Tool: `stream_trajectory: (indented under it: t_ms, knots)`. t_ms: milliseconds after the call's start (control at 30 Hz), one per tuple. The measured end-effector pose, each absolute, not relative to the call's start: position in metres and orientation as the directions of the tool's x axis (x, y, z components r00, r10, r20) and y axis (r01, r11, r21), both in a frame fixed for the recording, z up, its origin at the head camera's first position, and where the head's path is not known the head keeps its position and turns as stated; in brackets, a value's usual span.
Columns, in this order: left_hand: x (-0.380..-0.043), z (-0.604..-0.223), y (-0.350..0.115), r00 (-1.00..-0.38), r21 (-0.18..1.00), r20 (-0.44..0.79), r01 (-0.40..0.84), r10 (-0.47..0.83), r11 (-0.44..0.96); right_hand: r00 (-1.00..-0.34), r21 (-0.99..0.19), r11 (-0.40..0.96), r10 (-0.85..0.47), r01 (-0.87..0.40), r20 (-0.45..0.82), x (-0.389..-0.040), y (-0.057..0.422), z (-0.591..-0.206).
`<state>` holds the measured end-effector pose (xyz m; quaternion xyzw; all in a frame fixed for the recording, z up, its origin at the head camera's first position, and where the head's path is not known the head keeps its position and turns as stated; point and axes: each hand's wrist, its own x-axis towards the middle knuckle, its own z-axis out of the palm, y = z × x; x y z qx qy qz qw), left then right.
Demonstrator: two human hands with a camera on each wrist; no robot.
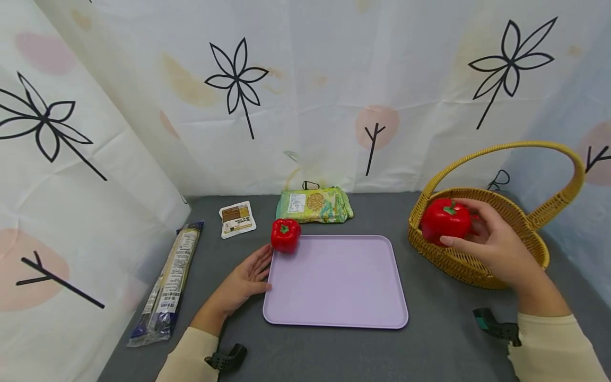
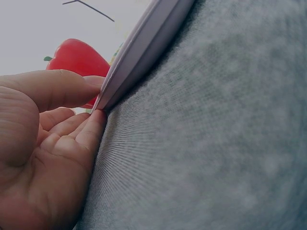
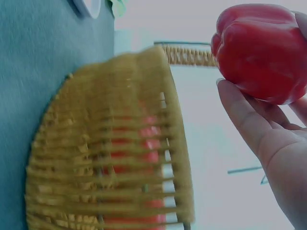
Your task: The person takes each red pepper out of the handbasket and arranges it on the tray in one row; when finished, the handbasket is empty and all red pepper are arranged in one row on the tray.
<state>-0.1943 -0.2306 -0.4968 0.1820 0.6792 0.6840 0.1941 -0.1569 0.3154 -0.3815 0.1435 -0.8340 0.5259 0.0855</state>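
Observation:
A red bell pepper [image 1: 446, 222] is held in my right hand [image 1: 498, 246], above the yellow woven basket [image 1: 539, 241]. In the right wrist view, my fingers and thumb grip the pepper [image 3: 261, 52] higher than the basket's rim [image 3: 172, 124]. Red shapes show through the weave, their kind hard to tell. My left hand [image 1: 245, 278] is at the left edge of the lavender tray [image 1: 339, 281]; in the left wrist view, thumb and fingers [image 2: 60, 88] pinch its rim [image 2: 136, 52]. Another red bell pepper [image 1: 285, 236] sits at the tray's far left corner.
Behind the tray lies a green snack packet [image 1: 315, 205]. A small white and brown sachet [image 1: 237, 219] is left of it. At the table's left edge is a long clear-and-blue package [image 1: 168, 284]. The basket's tall handle [image 1: 506, 146] arches over it. Patterned cloth [image 1: 305, 106] hangs behind.

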Motion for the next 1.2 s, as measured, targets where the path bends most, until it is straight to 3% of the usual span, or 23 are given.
stream_trajectory:
  t_ms: [667, 1200]
  knots:
    - [-0.195, -0.492, -0.225, -0.862, 0.999, -0.037, -0.037, 0.506, 0.009, -0.935, -0.902, 0.302, -0.269, -0.31, 0.232, -0.167, 0.252, -0.409]
    - [-0.193, -0.493, -0.227, -0.866, 0.999, -0.033, -0.031, 0.498, 0.012, -0.922, -0.907, 0.298, -0.335, -0.298, 0.194, -0.203, 0.192, -0.425]
